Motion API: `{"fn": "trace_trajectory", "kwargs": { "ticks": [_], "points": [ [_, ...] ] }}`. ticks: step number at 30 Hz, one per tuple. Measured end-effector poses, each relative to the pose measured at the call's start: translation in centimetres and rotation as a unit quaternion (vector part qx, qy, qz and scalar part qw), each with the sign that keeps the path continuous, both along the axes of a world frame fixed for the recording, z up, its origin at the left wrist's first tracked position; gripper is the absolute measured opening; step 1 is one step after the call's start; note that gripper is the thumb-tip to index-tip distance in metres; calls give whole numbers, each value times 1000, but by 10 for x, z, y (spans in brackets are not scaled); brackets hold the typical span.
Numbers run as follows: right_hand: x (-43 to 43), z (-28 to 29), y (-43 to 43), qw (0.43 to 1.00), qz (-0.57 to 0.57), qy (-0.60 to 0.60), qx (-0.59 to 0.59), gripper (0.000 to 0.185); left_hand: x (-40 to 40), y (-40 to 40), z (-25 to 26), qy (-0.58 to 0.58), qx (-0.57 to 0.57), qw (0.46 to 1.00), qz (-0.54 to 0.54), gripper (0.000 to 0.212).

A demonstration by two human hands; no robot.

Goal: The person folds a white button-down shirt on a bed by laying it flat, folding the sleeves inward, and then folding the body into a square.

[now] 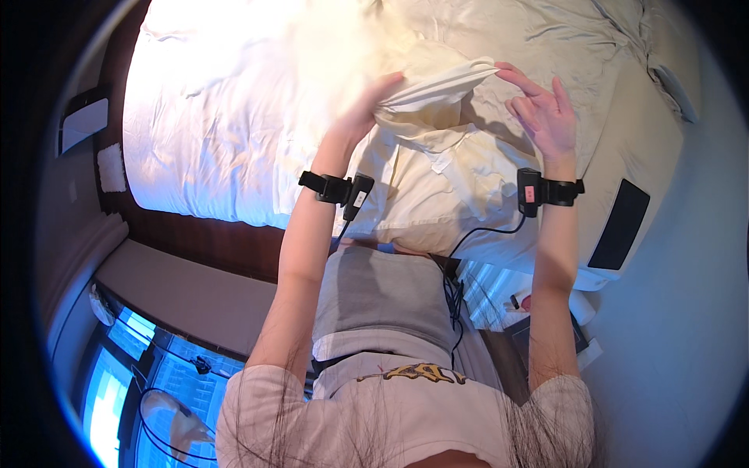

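A pale cream cloth (439,93), gathered and stretched, hangs between my two hands above the bed. At its left end my left hand (368,108) grips the bunched fabric. The cloth's upper right corner is pinched by the fingertips of my right hand (535,108), whose other fingers are partly spread. Below the raised part, more of the cloth lies in loose folds over the rumpled bed sheet (210,128). Each wrist wears a black strapped device with a cable. Glare washes out the bedding at the upper left.
A dark rectangular panel (619,224) is at the bed's right side. Below it stands a bedside table (509,351) with small items. Black cables (453,298) hang beside my legs. A padded bench (187,289) runs along the window at the lower left.
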State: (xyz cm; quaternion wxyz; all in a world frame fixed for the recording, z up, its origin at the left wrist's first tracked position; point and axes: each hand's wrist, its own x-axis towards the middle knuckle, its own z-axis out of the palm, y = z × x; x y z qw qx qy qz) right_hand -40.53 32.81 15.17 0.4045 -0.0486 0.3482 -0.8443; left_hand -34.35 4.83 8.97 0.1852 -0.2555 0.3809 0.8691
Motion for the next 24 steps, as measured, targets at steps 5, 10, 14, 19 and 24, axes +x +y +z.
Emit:
{"fn": "trace_trajectory", "kwargs": {
  "ticks": [5,10,14,19,24],
  "points": [
    [-1,34,-4,993,6,84,81,78,-24,34,15,178,-288,902,-269,60],
    [21,45,-16,969,74,190,138,84,-19,60,24,46,-216,972,-78,44],
    [50,27,-29,928,92,296,204,66,-15,58,12,52,-73,996,-19,39],
    [54,16,-36,918,0,283,277,46,-12,46,-9,115,407,905,49,38],
    [58,5,-44,899,-25,313,306,42,-8,61,-7,-21,56,996,64,42]
  ]
}}
